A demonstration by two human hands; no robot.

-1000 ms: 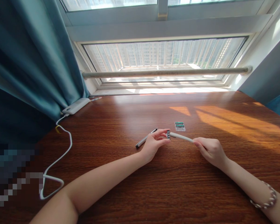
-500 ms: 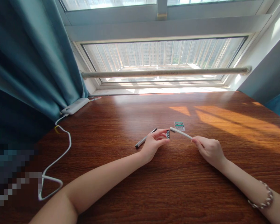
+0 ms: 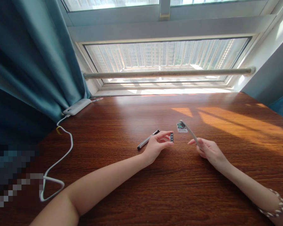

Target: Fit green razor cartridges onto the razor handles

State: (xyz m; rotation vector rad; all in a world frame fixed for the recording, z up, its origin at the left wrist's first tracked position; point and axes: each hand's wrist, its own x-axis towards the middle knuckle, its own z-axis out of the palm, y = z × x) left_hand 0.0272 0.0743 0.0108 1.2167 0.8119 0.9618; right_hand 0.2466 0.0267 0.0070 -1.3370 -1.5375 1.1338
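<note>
Between the thumb and fingers of my left hand (image 3: 155, 144) is a small dark razor cartridge (image 3: 171, 137) with pale square marks, held upright on edge. My right hand (image 3: 211, 150) grips a white toothbrush (image 3: 191, 133) by its handle, with the dark-bristled head raised and pointing away to the upper left. Brush and cartridge are apart. Just behind the brush head lies a clear plastic case (image 3: 182, 130) with green-striped pieces in it, partly covered by the brush. A slim silver and black handle (image 3: 145, 142) rests on the table, partly hidden by my left hand.
At the table's (image 3: 122, 194) left back edge sits a white power strip (image 3: 77, 107), its white cable (image 3: 72, 138) looping forward. A blue curtain (image 3: 49, 56) hangs on the left. Beyond the table are a window and a horizontal rail (image 3: 167, 73).
My right hand has turned the toothbrush so its head swings up and away from the cartridge, bristles now showing. My left hand keeps its hold, nearly still.
</note>
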